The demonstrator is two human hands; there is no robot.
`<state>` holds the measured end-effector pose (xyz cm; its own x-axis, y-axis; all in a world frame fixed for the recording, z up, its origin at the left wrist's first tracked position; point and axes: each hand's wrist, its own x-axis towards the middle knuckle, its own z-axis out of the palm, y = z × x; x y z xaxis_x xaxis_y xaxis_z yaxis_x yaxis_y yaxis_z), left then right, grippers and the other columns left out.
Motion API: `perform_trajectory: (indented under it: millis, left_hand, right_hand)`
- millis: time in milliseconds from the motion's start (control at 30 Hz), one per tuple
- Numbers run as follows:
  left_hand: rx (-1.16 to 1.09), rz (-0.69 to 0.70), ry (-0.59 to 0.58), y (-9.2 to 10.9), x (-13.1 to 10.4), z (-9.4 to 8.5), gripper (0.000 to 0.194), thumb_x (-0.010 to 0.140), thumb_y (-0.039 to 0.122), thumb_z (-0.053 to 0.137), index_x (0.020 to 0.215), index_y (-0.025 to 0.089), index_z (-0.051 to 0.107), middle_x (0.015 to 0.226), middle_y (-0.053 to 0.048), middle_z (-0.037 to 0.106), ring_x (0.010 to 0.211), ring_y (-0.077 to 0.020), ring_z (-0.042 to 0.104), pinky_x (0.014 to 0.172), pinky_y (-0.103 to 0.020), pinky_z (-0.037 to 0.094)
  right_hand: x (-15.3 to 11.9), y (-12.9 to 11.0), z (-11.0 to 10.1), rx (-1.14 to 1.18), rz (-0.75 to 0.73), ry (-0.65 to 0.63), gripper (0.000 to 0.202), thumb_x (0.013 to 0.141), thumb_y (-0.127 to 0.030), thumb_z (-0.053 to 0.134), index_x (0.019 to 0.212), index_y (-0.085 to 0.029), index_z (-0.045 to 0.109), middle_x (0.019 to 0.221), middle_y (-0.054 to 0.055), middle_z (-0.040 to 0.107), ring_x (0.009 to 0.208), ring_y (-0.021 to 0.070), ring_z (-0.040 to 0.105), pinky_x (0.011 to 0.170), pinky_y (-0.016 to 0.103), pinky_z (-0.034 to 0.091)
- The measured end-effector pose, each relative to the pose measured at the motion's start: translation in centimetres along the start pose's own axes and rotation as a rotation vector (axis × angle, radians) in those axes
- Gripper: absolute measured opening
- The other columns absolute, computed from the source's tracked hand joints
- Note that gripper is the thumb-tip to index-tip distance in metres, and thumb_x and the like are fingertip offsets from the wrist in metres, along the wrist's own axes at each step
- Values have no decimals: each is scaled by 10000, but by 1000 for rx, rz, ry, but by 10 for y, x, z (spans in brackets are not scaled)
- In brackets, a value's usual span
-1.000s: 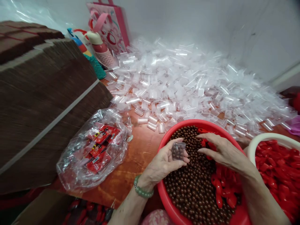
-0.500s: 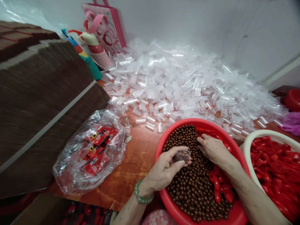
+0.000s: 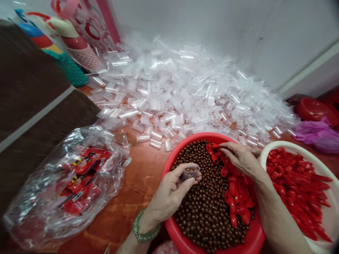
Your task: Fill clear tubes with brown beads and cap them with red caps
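Here is the left hand (image 3: 171,192), over the near left part of the red basin (image 3: 169,160), with thumb and fingers clamped on a small clear packet (image 3: 190,173). The packet's mouth gapes upward, and brown balls show inside it, above the mass of brown balls (image 3: 206,204) in the basin. A green bead bracelet (image 3: 144,236) circles that wrist.

And over on the far right side of the basin, the right hand (image 3: 239,157) bends down to the red plastic pieces (image 3: 238,194), which lie on the brown balls. Its fingers curve close together, tips at one of the pieces by the far rim; whether they grip it, one cannot tell.

Just beside the basin, on the right, sits a white tub (image 3: 329,204) loaded with more red pieces (image 3: 296,187); beyond it lies a crumpled purple bag (image 3: 316,135), with a red object (image 3: 315,110) behind. Across the back spreads a great heap of clear sleeves (image 3: 185,91) on the reddish-brown table (image 3: 137,176), up by the wall (image 3: 198,24).

Over to the left, a crinkled clear bag (image 3: 106,201) holds red printed packets (image 3: 84,194), near a strapped dark stack (image 3: 39,106). Two bottles, one in a teal cover (image 3: 70,72), the other in a pink cover (image 3: 87,58), stand by a pink patterned gift bag (image 3: 92,26).
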<state>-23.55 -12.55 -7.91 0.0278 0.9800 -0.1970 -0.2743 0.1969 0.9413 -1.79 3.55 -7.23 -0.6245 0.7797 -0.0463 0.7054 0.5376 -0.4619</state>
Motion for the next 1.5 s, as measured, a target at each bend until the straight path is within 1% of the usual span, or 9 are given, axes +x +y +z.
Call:
perform_trajectory:
  millis: [267,500,667,733,833,967,1167,1367,1500]
  left_hand:
    - [208,-12,-35,-10,6,-1,299,944,295,529,1217,191,591,1116,-91,697,1023,-204,661,953,-339,492]
    - [39,-18,-42,-10,6,0,287,921,308,557,1169,170,601,1035,-90,701,943,-189,662,882,-314,502]
    - [-43,-16,2,-8,9,2,237,851,290,640,1046,158,606,915,-51,670,840,-150,627,816,-277,493]
    - [-11,-13,21,-9,10,3,218,859,312,630,1010,157,598,868,-41,659,790,-141,612,762,-263,487]
    - [66,-22,-25,-8,9,2,205,889,317,581,1018,157,589,853,-41,663,751,-142,615,696,-250,470]
    - [227,-23,-96,-1,7,1,169,885,262,556,1005,154,605,814,-22,663,737,-145,603,681,-246,438]
    - [411,-13,-118,2,11,1,111,862,235,555,829,145,611,720,10,600,659,-126,512,629,-240,381]
    - [420,-6,-156,2,13,0,211,847,198,537,1037,143,612,821,4,616,727,-139,523,674,-245,391]
    - [488,4,-162,2,12,1,205,871,218,536,1055,155,600,857,-2,624,753,-148,539,697,-253,394]
  right_hand:
    - [0,-17,18,-170,84,-112,117,880,-241,574,959,-173,628,899,98,723,809,237,685,748,328,502]
    - [-4,-23,25,-178,87,-108,195,908,-221,480,1066,-149,568,931,132,699,835,251,676,744,355,504]
    - [-8,-37,18,561,42,-104,443,907,-393,568,1295,-206,466,951,49,685,856,178,667,762,304,545]
    - [-8,-45,20,815,52,-153,457,855,-402,654,1248,-216,515,978,46,685,904,181,671,813,317,547]
    - [-7,-51,24,965,74,-186,383,802,-424,719,1095,-209,598,1003,55,697,911,189,680,835,319,550]
    - [-7,-53,25,896,40,-178,305,823,-439,703,1015,-206,659,938,42,717,849,187,677,781,297,557]
    - [-10,-60,19,614,-129,-82,281,894,-359,636,1138,-223,673,1083,61,719,963,209,673,880,318,542]
    - [-12,-70,12,405,-311,-134,296,936,-283,569,1218,-239,646,1129,66,715,1005,208,678,853,294,551]
    - [-11,-74,6,360,-329,-162,286,925,-244,583,1200,-236,662,1103,58,732,966,194,697,842,276,550]
